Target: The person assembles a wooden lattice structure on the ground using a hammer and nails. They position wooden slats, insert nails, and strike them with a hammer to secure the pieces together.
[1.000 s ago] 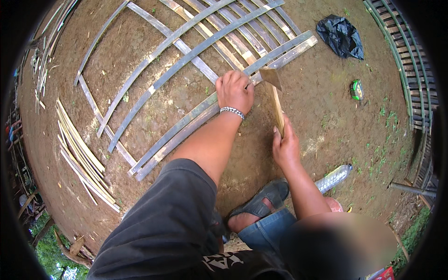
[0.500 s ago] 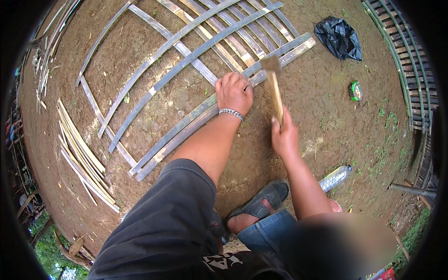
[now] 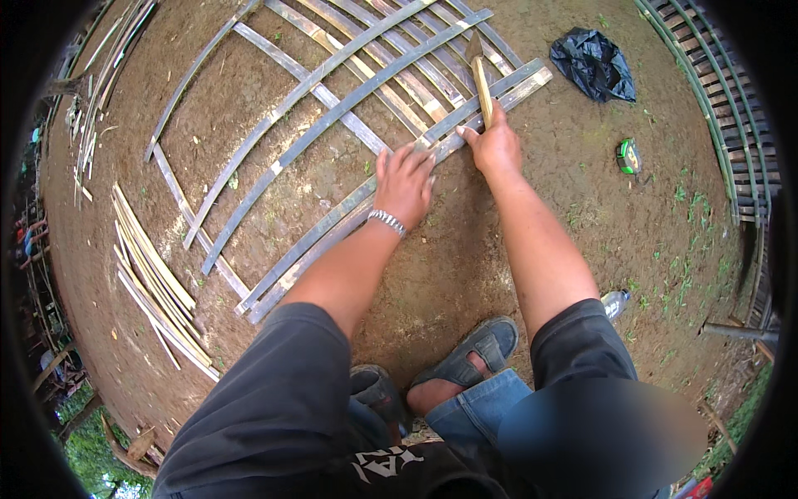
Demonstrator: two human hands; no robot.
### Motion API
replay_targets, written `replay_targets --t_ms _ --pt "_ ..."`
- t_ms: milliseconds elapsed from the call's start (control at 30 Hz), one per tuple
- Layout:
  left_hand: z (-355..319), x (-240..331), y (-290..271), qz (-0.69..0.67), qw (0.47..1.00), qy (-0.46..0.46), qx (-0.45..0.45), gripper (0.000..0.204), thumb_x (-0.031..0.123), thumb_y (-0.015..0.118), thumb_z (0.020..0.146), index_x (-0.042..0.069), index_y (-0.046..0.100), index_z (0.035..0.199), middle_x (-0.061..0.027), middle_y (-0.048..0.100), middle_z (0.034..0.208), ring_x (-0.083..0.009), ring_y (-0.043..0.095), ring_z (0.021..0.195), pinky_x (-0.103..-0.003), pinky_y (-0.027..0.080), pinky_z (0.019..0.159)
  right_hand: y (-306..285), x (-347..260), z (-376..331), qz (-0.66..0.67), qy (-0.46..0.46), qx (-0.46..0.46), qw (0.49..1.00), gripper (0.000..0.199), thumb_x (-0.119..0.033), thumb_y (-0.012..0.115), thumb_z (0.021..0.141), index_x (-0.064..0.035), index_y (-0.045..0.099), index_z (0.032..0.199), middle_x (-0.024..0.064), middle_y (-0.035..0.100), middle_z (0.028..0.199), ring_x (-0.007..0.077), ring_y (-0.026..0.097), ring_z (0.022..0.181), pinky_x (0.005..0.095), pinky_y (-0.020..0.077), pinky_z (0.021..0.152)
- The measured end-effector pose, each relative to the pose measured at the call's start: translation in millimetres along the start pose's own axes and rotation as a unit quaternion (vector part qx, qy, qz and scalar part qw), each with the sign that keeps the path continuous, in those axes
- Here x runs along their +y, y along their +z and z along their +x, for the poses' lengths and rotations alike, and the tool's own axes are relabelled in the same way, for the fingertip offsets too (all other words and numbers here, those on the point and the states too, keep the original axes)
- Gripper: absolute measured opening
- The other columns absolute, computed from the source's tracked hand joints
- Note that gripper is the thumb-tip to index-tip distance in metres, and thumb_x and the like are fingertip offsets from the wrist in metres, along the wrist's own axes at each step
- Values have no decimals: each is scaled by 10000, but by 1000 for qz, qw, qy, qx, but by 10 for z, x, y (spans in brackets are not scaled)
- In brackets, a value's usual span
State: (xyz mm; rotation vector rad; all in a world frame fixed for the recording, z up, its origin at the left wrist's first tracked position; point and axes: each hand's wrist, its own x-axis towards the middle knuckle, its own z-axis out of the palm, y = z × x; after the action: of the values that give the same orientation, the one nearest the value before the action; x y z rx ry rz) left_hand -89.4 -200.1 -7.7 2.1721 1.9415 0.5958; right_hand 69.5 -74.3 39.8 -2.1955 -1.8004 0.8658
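Note:
A lattice of long flat bamboo slats lies on the ground in front of me, some slats dark and some pale. My left hand, with a silver chain bracelet at the wrist, rests on the paired near slats where a cross slat meets them. Its fingers are stretched out and slightly apart. Closed round the wooden handle of a hammer is my right hand, just right of the left one, at the near slats. The hammer's head points away from me, over the lattice.
Loose thin bamboo strips lie at the left, with more strips farther off. A black plastic bag and a green tape measure lie at the right. A plastic bottle is partly hidden by my right sleeve. A slatted bamboo structure borders the right.
My right hand and hammer have moved forward to the near slats. The left hand has loosened from a closed grip and spread its fingers, shifting slightly nearer to me.

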Motion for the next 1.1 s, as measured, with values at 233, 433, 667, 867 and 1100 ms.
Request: replay_targets --t_ms 233,433,667,867,1100 --pt "-189 34 -258 98 986 68 -119 626 458 557 1008 63 535 1493 -70 468 1576 -299 313 1517 -574 175 1261 -1 6 -53 24 0 9 1000 862 -379 824 874 -225 375 1593 237 677 1321 428 641 1234 497 513 1029" --pt "-68 217 -323 102 977 45 -184 720 542 531 1005 35 506 1516 -99 430 1611 -312 268 1544 -555 168 1277 -33 371 -226 70 -110 41 991 706 -342 666 996 -226 329 1605 293 682 1242 494 671 1109 542 547 936" --pt "-127 176 -378 103 978 32 -180 766 568 550 984 25 498 1521 -104 418 1623 -315 267 1547 -554 164 1279 -254 825 -1380 30 -145 -58 987 515 -217 561 1051 -159 391 1534 323 681 1178 537 662 1041 581 556 853" --pt "-125 164 -392 85 978 25 -190 791 579 577 960 20 503 1515 -107 418 1622 -312 274 1546 -537 164 1283 -133 888 -1539 48 -195 -4 980 528 -169 584 1029 -170 411 1528 299 663 1247 509 659 1077 561 554 875" --pt "-120 164 -374 74 977 23 -199 807 593 568 956 23 495 1522 -113 418 1619 -316 269 1548 -540 155 1286 -252 774 -1512 43 -213 50 975 556 -137 602 1012 -173 415 1535 260 680 1247 496 676 1063 544 564 887"
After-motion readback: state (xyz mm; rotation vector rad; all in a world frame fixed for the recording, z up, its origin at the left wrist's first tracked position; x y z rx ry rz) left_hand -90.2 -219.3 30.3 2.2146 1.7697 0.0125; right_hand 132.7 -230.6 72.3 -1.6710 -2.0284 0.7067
